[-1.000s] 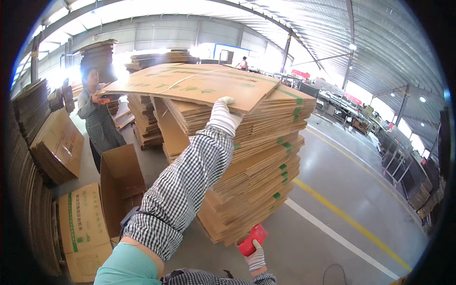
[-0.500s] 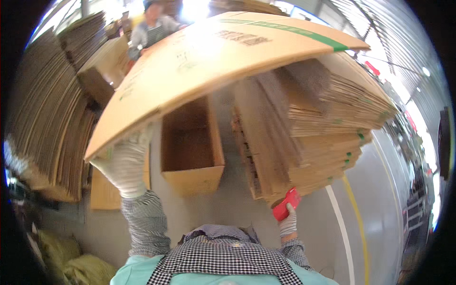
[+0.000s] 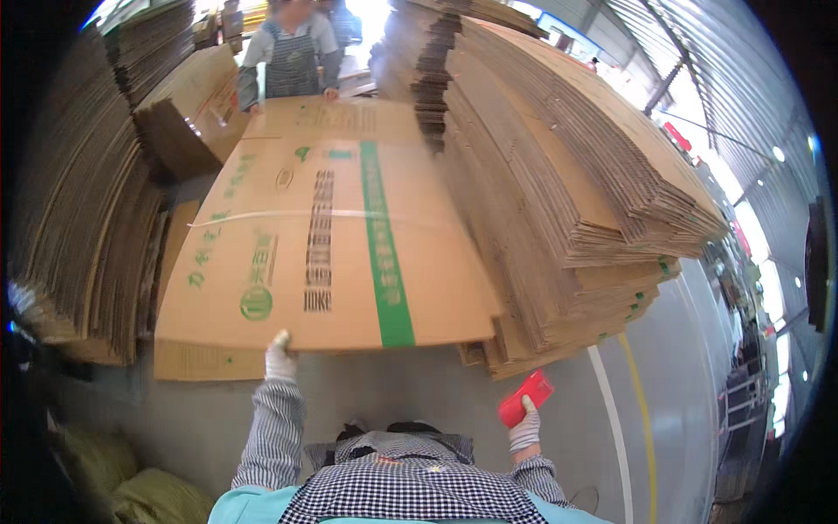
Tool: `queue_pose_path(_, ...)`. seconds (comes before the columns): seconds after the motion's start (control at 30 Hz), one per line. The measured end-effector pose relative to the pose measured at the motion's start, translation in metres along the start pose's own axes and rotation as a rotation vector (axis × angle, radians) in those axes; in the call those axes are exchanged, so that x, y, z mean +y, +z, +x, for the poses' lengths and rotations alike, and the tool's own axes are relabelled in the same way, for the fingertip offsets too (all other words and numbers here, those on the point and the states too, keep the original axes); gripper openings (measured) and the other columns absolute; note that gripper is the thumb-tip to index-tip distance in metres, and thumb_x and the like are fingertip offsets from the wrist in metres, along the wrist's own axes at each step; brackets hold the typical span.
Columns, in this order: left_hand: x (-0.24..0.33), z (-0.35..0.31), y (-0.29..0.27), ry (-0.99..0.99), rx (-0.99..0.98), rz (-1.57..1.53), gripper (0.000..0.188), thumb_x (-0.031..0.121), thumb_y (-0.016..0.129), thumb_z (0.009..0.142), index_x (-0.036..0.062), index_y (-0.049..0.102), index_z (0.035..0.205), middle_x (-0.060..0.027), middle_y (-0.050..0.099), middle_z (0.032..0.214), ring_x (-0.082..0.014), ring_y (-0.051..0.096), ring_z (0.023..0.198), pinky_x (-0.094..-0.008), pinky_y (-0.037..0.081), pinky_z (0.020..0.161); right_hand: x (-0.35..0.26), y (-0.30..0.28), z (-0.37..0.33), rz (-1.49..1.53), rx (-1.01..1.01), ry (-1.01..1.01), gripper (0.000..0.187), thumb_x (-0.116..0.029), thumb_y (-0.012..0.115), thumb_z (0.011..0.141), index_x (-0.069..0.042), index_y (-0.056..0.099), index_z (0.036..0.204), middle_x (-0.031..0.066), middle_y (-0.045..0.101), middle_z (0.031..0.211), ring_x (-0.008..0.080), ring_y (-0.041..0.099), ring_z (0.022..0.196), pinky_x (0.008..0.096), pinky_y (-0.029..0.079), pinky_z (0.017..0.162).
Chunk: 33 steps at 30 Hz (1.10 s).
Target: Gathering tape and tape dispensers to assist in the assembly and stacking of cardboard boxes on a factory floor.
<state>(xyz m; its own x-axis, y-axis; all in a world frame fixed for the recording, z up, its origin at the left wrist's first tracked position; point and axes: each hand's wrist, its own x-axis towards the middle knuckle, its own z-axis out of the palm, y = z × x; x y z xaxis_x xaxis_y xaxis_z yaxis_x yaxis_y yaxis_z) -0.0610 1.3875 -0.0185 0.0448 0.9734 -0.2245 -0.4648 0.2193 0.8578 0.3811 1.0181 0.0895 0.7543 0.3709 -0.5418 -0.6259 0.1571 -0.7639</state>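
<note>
A large flattened cardboard carton (image 3: 340, 253) with a green stripe and dark and green print lies level in front of me. A pale strap crosses its top. My left hand (image 3: 280, 358), in a whitish glove, grips its near edge with the thumb on top. At the far edge a co-worker (image 3: 297, 61) in a checked apron has both hands on the same carton. Off to the right, apart from the carton, my gloved right hand (image 3: 525, 428) is closed around a red tape dispenser (image 3: 526, 397). The open box seen earlier is now hidden.
Tall stacks of flat cardboard stand at the left (image 3: 78, 201) and along the right (image 3: 559, 183). Another cardboard piece (image 3: 209, 365) shows below the carton's left side. Yellow-green sacks (image 3: 161, 498) lie at the lower left. White and yellow lines (image 3: 611, 419) mark the floor at right.
The carton has come down from a raised, tilted position to lie level, covering the open box. My left hand has lowered with its edge. The co-worker shows more fully; my right hand is slightly lower.
</note>
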Motion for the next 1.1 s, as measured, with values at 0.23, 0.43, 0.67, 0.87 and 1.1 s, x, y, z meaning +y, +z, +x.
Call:
queue_pose_path(0.23, -0.102, -0.036, 0.032, -1.058, -0.077, -0.024, 0.048, 0.03, 0.064, 0.091, 0.0032, 0.052, 0.128, -0.014, 0.064, 0.117, -0.0344, 0.06, 0.108, -0.0465, 0.049, 0.096, -0.023, 0.007, -0.013, -0.243, 0.181, -0.328, 0.048, -0.007, 0.074, 0.079, -0.004, 0.057, 0.124, 0.0042, 0.064, 0.109, 0.0197, 0.061, 0.096, 0.035, 0.05, 0.088)
queue_pose_path(0.43, -0.051, -0.049, 0.277, 0.499, -0.783, 0.867, 0.035, 0.018, 0.071, 0.082, 0.0008, 0.064, 0.112, -0.0208, 0.066, 0.109, -0.0359, 0.061, 0.106, -0.0392, 0.048, 0.093, -0.097, 0.05, -0.002, -0.376, 0.228, -0.791, 0.045, -0.009, 0.073, 0.081, -0.003, 0.057, 0.123, 0.0047, 0.063, 0.108, 0.0179, 0.06, 0.095, 0.0338, 0.049, 0.088)
queue_pose_path(0.67, 0.08, -0.069, 0.582, 1.602, -0.868, 0.463, 0.052, 0.02, 0.064, 0.077, 0.0003, 0.053, 0.124, -0.0204, 0.052, 0.133, -0.039, 0.047, 0.125, -0.0518, 0.031, 0.109, -0.311, 0.099, 0.076, 0.037, 0.234, -1.189, 0.048, -0.007, 0.07, 0.084, -0.003, 0.051, 0.127, 0.0062, 0.06, 0.115, 0.0176, 0.056, 0.103, 0.0313, 0.043, 0.094)
queue_pose_path(0.87, 0.032, -0.178, 0.682, 1.333, -0.755, 0.227, 0.06, 0.04, 0.041, 0.095, 0.0013, 0.043, 0.141, -0.0235, 0.035, 0.149, -0.0381, 0.026, 0.142, -0.0527, 0.007, 0.116, -0.463, 0.044, 0.138, 0.088, 0.203, -1.591, 0.044, -0.007, 0.072, 0.084, -0.001, 0.053, 0.123, 0.0075, 0.06, 0.114, 0.021, 0.056, 0.1, 0.0326, 0.045, 0.091)
queue_pose_path(1.1, 0.018, -0.325, 0.771, 1.352, -0.869, 0.591, 0.06, 0.031, 0.058, 0.073, 0.0082, 0.054, 0.128, -0.0204, 0.044, 0.142, -0.0451, 0.038, 0.128, -0.0637, 0.025, 0.101, -0.556, -0.023, 0.157, 0.338, -0.08, -1.368, 0.045, -0.007, 0.067, 0.086, 0.003, 0.05, 0.126, 0.0137, 0.058, 0.125, 0.0251, 0.056, 0.107, 0.0364, 0.046, 0.095)
